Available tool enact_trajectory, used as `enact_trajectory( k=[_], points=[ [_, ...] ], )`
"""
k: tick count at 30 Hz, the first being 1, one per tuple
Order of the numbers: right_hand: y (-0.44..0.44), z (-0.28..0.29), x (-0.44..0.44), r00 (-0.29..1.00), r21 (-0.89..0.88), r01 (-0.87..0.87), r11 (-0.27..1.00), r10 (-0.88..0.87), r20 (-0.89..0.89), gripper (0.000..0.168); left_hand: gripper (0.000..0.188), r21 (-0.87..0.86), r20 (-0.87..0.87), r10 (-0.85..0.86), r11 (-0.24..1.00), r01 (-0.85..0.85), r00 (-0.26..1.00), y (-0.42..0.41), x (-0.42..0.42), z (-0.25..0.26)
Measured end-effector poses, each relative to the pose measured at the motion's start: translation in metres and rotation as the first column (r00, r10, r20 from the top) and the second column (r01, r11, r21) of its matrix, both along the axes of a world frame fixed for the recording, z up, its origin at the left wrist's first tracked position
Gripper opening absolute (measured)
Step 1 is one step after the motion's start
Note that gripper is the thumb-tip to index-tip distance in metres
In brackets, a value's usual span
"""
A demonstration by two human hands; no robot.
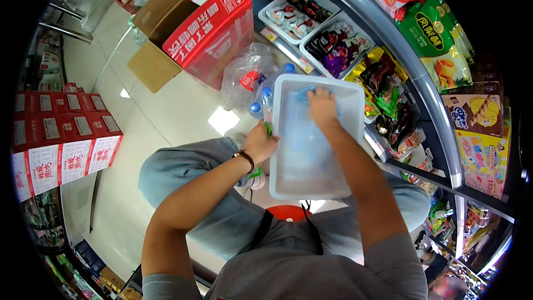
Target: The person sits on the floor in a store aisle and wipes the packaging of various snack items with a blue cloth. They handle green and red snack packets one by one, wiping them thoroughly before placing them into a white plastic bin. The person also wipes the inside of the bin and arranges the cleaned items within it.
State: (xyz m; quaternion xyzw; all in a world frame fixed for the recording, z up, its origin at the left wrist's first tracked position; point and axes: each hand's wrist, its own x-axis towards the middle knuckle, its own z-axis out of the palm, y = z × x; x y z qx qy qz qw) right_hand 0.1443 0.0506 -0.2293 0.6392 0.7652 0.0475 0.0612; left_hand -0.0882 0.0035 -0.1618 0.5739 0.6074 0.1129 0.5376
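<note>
A translucent white plastic bin (314, 175) stands tilted over my lap, its inside facing me. My left hand (260, 143) grips the bin's left rim; a bit of green packaging (268, 128) shows beside the fingers. Inside the bin, near its far end, my right hand (322, 106) presses on a blue cloth-like thing (305, 93). That hand is slightly blurred and covers part of the blue thing. Blue-capped bottles (266, 91) stand on the floor just beyond the bin's left far corner.
To the right, a shelf holds white bins of wrapped snacks (339, 43) and bagged pastries (437, 37). An open red cardboard box (212, 33) stands ahead, with a clear plastic bag (250, 75) beside it. Red-and-white cartons (66, 133) are stacked at the left on the tiled floor (137, 104).
</note>
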Motion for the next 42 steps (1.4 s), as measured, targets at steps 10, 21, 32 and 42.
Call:
enact_trajectory(
  k=[10,21,32,42],
  points=[
    [-0.140,-0.008,-0.023,0.773,-0.490,0.241,0.838,-0.471,-0.425,0.046,0.047,0.004,-0.055,0.033,0.999,-0.032,0.998,-0.005,-0.001,-0.004],
    [-0.177,0.005,-0.007,0.976,-0.652,-0.018,0.758,-0.127,-0.175,0.029,0.048,-0.008,0.005,0.016,1.000,-0.016,1.000,-0.006,-0.002,-0.015],
    [-0.175,-0.005,-0.020,0.258,-0.791,-0.148,0.594,-0.749,-0.610,0.025,0.041,-0.065,0.072,0.185,0.981,-0.181,0.980,-0.004,0.010,-0.006],
    [-0.193,0.100,0.040,0.833,-0.630,-0.062,0.774,-0.307,-0.459,0.030,0.042,0.113,-0.005,0.128,0.985,-0.127,0.992,-0.004,0.008,-0.007]
  ],
)
